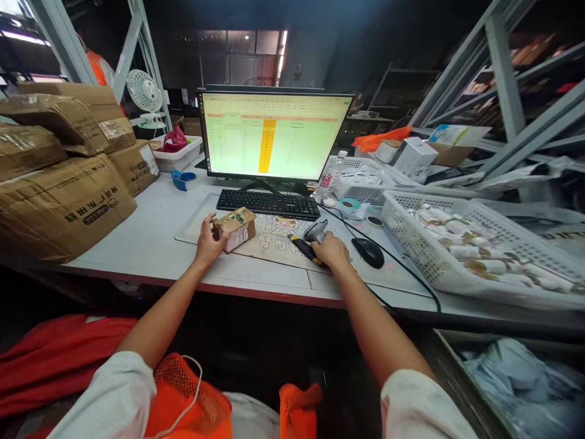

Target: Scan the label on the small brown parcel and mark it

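On the bench (150, 244), I log the left hand (209, 241) grasping a small cardboard box (235, 230) at centre, and the right hand (329, 251) closed around a handheld barcode scanner (307, 245) just beside it; keyboard (267, 204) at 12 o'clock, computer mouse (368, 252) at 3 o'clock from the right hand, white plastic basket (406, 244) of wrapped rolls further out at 3 o'clock

The small box (235, 230) is rough brown cardboard, the barcode scanner (315, 231) smooth plastic, the keyboard (267, 204) matt black plastic, the worktop (137, 244) smooth pale laminate, the cartons (59, 207) at the left creased cardboard with glossy tape, and the basket (402, 231) at the right white plastic.
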The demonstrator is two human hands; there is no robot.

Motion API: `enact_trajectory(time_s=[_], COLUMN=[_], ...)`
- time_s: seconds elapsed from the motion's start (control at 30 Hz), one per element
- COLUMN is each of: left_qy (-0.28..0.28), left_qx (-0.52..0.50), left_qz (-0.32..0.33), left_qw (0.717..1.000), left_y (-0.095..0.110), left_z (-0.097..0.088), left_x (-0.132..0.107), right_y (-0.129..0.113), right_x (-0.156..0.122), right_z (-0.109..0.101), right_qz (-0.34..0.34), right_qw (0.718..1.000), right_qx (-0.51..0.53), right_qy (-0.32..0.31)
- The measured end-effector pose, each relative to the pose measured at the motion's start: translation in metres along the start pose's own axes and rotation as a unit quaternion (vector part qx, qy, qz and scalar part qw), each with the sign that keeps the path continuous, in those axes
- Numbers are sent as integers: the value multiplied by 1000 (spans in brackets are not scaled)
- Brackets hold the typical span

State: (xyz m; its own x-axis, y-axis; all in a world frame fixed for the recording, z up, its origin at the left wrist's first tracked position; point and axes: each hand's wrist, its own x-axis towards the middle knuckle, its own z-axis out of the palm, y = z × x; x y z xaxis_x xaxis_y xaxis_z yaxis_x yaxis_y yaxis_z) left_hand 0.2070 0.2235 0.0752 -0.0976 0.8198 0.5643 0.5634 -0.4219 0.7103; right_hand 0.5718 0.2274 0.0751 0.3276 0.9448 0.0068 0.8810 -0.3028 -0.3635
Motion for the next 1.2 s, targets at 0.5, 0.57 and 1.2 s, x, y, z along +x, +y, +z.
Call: enact_trajectory(time_s=[0.5,0.57,1.2], left_qy=[-166,-170,-173], left_qx=[-89,-105,-119], left_qz=[9,6,21], left_qw=[982,980,978], left_y=[-22,-24,-23], left_z=[7,7,8], left_x=[49,48,46], right_y=[-26,-30,-15], right_x=[-141,-136,-129], right_z=[-65,-59,-52], right_qz=[-384,-388,-349], right_qw=[918,916,923], right_qx=[-14,-23,70], right_qy=[-100,-101,-145])
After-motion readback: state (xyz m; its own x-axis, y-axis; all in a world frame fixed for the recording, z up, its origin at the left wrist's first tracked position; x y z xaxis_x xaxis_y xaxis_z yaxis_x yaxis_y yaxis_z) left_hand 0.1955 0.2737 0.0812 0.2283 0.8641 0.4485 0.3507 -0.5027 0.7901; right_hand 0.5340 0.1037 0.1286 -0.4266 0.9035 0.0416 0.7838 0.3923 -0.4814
